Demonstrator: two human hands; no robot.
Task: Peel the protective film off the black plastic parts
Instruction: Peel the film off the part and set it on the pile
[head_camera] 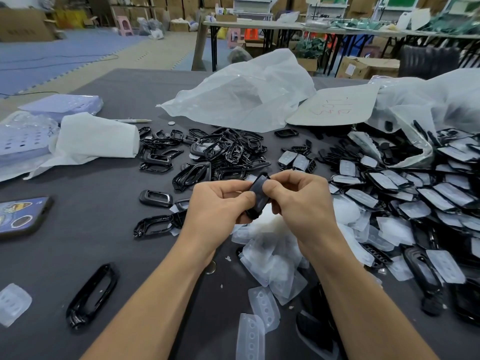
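Observation:
Both hands hold one black plastic part (pixel 257 196) upright above the grey table (pixel 78 242). My left hand (pixel 218 203) grips its left side and lower end. My right hand (pixel 298 196) pinches its upper right edge with thumb and forefinger. Whether film is on this part I cannot tell. A heap of bare glossy black parts (pixel 207 157) lies behind the hands. To the right lies a heap of black parts with white film on them (pixel 415 193). Loose peeled films (pixel 272 258) are piled under my right wrist.
A phone (pixel 20 216) lies at the left edge. A single black frame (pixel 92 294) and a loose film (pixel 13 302) sit front left. White cloth (pixel 96 141) and purple trays (pixel 23 141) are back left. Plastic bags (pixel 246 94) lie behind the heaps.

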